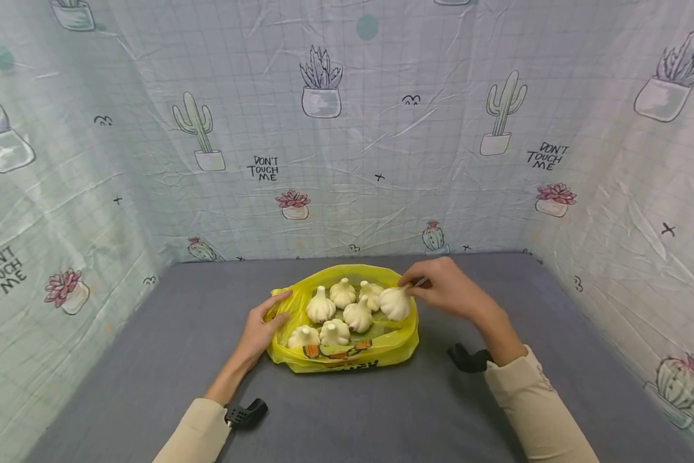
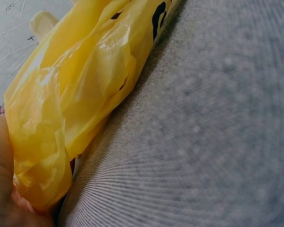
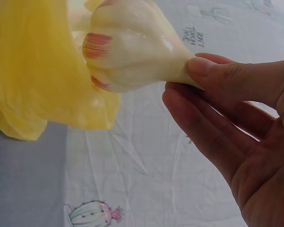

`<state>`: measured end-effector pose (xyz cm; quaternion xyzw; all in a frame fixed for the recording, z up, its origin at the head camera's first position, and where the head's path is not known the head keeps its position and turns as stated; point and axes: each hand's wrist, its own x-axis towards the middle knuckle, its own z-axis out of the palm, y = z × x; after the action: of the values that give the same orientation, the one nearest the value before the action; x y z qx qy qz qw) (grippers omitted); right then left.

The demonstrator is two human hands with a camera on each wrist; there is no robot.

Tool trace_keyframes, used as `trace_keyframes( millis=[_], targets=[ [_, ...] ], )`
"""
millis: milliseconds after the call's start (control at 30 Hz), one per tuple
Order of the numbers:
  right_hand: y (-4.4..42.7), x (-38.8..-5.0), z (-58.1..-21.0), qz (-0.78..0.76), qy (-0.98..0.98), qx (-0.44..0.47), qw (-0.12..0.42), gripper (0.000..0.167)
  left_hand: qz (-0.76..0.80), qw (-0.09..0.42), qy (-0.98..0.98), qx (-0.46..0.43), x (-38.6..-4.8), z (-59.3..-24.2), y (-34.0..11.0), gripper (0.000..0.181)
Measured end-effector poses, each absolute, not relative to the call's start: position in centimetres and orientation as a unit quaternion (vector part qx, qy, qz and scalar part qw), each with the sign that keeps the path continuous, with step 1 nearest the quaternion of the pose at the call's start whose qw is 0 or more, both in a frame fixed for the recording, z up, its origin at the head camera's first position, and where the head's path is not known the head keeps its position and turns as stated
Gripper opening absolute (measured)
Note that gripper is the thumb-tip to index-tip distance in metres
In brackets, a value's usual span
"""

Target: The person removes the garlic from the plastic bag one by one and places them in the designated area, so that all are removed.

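Note:
A yellow plastic bag lies with its mouth spread wide, and several white garlic bulbs sit inside it. My right hand pinches one garlic bulb by its stem, at the bag's right rim. Close up in the right wrist view, that bulb shows reddish streaks, and the thumb and fingers grip its narrow neck. On the opposite side, my left hand holds the bag's left edge between thumb and fingers. Crinkled bag plastic hides most of that hand in the left wrist view.
A grey cloth covers the table under the bag. Around the back and sides hangs a pale curtain printed with cacti and potted plants. Each wrist carries a black camera mount.

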<state>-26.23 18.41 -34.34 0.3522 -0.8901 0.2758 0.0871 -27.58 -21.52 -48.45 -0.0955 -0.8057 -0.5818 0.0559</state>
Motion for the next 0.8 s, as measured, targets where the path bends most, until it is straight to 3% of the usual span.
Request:
trace_keyframes(
  millis=[800],
  targets=[
    [21.5,-26.1,-32.6,0.294,-0.895,0.305,0.142,0.018,-0.579,0.053,-0.808,-0.097,-27.4,-48.3,-21.5,0.046]
  ],
)
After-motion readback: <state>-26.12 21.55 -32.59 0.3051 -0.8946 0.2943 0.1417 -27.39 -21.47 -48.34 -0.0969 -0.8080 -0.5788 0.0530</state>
